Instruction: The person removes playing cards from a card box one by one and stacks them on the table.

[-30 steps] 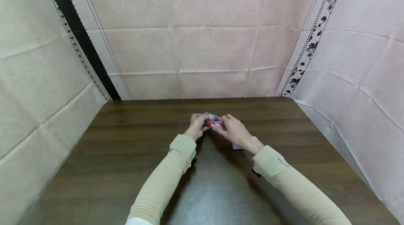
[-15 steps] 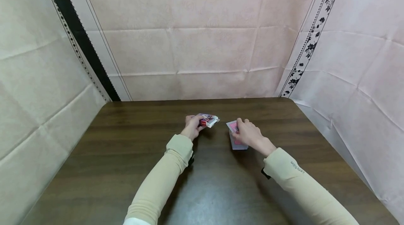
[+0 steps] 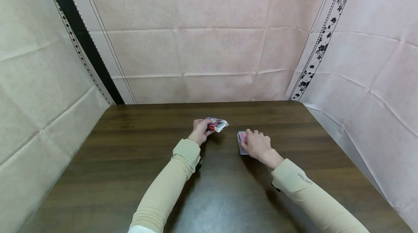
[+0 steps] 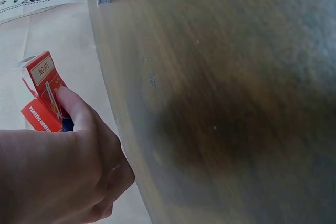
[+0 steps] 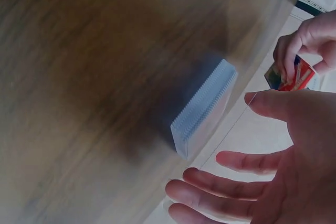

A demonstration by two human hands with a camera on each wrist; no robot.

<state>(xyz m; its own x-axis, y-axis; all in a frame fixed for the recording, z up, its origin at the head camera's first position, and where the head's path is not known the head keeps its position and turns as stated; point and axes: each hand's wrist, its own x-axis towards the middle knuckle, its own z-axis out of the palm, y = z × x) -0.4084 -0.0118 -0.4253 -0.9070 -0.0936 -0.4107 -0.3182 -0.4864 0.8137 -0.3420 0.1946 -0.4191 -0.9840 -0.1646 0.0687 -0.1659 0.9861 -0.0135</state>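
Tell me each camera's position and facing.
Head: on the head, facing forward and down at the table; left hand, right hand, sleeves show.
Left wrist: on that wrist, facing the left hand gripping the red box.
Right wrist: on that wrist, facing the card stack; right hand and left hand show.
Wrist views share red box and card stack.

I see a dark brown wood-grain counter (image 3: 130,189) with rounded far corners, lengthwise bands of lighter and darker brown running across it. Behind it I have a pale pinkish cloth wall (image 3: 222,53) creased into a grid of folds. Whiter cloth hangs at the left side (image 3: 36,91) and the right side (image 3: 372,62). A black band (image 3: 85,37) slants down the left corner, a black floral border (image 3: 322,48) down the right. Light leaves a bluish sheen (image 3: 225,207) on the near counter surface.
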